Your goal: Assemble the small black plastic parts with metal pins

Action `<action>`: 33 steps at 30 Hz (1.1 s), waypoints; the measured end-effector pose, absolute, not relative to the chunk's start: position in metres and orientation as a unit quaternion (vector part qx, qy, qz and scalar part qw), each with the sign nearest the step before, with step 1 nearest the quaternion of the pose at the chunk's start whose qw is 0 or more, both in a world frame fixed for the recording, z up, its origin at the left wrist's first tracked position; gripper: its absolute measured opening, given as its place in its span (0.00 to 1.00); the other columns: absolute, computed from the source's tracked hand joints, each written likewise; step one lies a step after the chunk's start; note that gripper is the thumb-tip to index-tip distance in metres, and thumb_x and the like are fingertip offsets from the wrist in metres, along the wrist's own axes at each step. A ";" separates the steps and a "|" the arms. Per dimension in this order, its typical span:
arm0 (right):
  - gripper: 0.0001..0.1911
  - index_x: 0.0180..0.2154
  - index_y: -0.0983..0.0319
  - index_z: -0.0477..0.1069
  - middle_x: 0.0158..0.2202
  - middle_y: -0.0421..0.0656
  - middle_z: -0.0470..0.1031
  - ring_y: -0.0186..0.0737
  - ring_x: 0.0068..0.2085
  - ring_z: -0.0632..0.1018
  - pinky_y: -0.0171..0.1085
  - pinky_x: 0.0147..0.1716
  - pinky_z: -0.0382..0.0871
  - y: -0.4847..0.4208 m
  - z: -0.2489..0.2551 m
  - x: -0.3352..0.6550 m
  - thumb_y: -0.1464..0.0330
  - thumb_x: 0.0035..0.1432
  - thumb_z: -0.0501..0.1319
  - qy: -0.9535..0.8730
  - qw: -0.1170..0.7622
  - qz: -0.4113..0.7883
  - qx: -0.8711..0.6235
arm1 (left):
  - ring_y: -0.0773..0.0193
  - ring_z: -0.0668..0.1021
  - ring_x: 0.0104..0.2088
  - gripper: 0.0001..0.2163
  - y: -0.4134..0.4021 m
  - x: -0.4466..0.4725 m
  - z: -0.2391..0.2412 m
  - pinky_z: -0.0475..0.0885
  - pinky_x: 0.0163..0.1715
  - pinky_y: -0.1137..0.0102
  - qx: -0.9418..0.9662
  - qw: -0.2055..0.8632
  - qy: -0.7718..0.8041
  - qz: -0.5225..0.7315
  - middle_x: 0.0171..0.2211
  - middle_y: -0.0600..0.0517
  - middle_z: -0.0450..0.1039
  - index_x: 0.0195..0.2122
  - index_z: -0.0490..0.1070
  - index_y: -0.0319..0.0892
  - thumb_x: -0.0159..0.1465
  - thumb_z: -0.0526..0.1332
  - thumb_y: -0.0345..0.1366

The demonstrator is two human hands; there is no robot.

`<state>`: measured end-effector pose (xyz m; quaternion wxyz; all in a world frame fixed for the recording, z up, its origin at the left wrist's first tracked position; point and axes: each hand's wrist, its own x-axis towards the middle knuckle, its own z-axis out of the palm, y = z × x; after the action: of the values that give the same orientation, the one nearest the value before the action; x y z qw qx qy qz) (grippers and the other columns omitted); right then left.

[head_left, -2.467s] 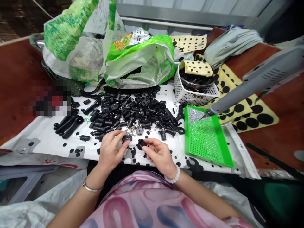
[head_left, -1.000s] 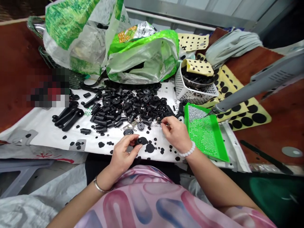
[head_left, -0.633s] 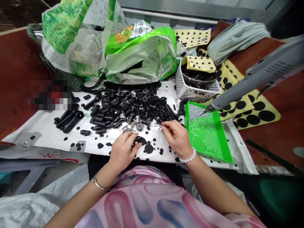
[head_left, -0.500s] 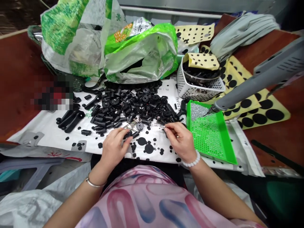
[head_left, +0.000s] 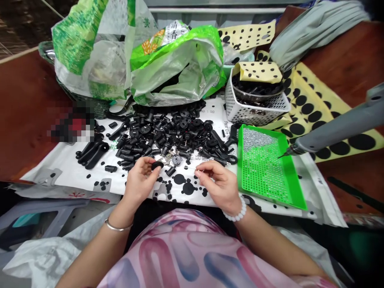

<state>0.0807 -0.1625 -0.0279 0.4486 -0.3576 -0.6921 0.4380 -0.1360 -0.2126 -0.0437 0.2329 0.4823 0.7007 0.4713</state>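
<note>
My left hand [head_left: 140, 182] is closed around a black round plastic part [head_left: 157, 165], its flat side showing past the fingertips. Between thumb and forefinger, my right hand [head_left: 221, 185] pinches a thin, pale, wire-like piece [head_left: 190, 168] that points toward the left hand. A small gap separates the two held pieces. Just beyond them lies a heap of black plastic parts [head_left: 162, 132], with a grey slotted disc [head_left: 176, 160] at its near edge. A short black cylinder [head_left: 171, 171] rests between my hands.
A green perforated tray [head_left: 290, 176] holding small silvery pieces lies to the right, below a grey electric screwdriver [head_left: 330, 136]. Behind are a white basket [head_left: 258, 110], yellow sticker sheets [head_left: 318, 108] and plastic bags [head_left: 177, 76]. Black handle-shaped parts [head_left: 95, 155] sit at left.
My left hand has lifted the black round part from the edge of the heap. My right hand has moved left and nearer to me with the thin piece. The view has shifted slightly.
</note>
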 end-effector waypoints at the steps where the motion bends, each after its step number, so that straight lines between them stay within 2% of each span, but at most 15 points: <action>1: 0.03 0.34 0.62 0.70 0.31 0.41 0.71 0.30 0.26 0.72 0.31 0.24 0.68 -0.164 -0.027 0.075 0.68 0.56 0.61 -0.677 0.445 0.467 -0.353 | 0.63 0.77 0.29 0.15 -0.213 -0.133 -0.042 0.74 0.29 0.68 0.434 0.291 0.677 0.518 0.29 0.52 0.73 0.37 0.65 0.40 0.53 0.64 0.42; 5: 0.05 0.34 0.62 0.71 0.31 0.41 0.71 0.29 0.25 0.72 0.30 0.22 0.69 -0.168 -0.024 0.055 0.67 0.55 0.62 -0.657 0.442 0.520 -0.321 | 0.62 0.80 0.28 0.19 -0.214 -0.122 -0.034 0.75 0.27 0.70 0.326 0.455 0.594 0.579 0.29 0.50 0.76 0.41 0.66 0.37 0.52 0.66 0.42; 11: 0.03 0.34 0.61 0.71 0.31 0.41 0.72 0.31 0.27 0.73 0.30 0.24 0.69 -0.168 -0.024 0.041 0.71 0.54 0.62 -0.682 0.451 0.508 -0.270 | 0.64 0.79 0.25 0.17 -0.222 -0.113 -0.027 0.75 0.25 0.73 0.256 0.545 0.536 0.592 0.27 0.51 0.77 0.40 0.68 0.37 0.52 0.67 0.39; 14: 0.03 0.34 0.61 0.71 0.31 0.41 0.72 0.32 0.30 0.74 0.31 0.27 0.69 -0.167 -0.023 0.042 0.73 0.54 0.61 -0.712 0.453 0.473 -0.252 | 0.63 0.80 0.28 0.16 -0.227 -0.113 -0.023 0.76 0.28 0.71 0.230 0.582 0.501 0.598 0.30 0.50 0.78 0.40 0.70 0.38 0.53 0.66 0.39; 20: 0.04 0.34 0.63 0.70 0.32 0.44 0.72 0.35 0.33 0.74 0.34 0.31 0.70 -0.166 -0.013 0.053 0.76 0.56 0.59 -0.798 0.440 0.358 -0.202 | 0.61 0.80 0.33 0.16 -0.235 -0.116 -0.018 0.76 0.35 0.68 0.233 0.596 0.489 0.592 0.34 0.49 0.78 0.44 0.71 0.39 0.54 0.66 0.36; 24: 0.05 0.35 0.64 0.69 0.32 0.46 0.72 0.36 0.34 0.74 0.35 0.33 0.70 -0.168 -0.002 0.058 0.77 0.57 0.57 -0.841 0.424 0.293 -0.165 | 0.64 0.80 0.33 0.15 -0.237 -0.116 -0.015 0.76 0.36 0.71 0.247 0.580 0.497 0.595 0.36 0.50 0.77 0.43 0.73 0.41 0.53 0.67 0.34; 33: 0.04 0.33 0.65 0.69 0.30 0.45 0.72 0.35 0.32 0.73 0.34 0.31 0.69 -0.169 0.011 0.064 0.76 0.58 0.56 -0.866 0.375 0.286 -0.166 | 0.65 0.80 0.30 0.17 -0.240 -0.116 -0.013 0.76 0.35 0.72 0.282 0.589 0.479 0.587 0.32 0.51 0.78 0.44 0.72 0.42 0.52 0.68 0.33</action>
<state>0.0644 -0.1688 0.0106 0.3747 -0.1657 -0.8661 0.2862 -0.1155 -0.2396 -0.0132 0.5886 0.2817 0.4788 0.5873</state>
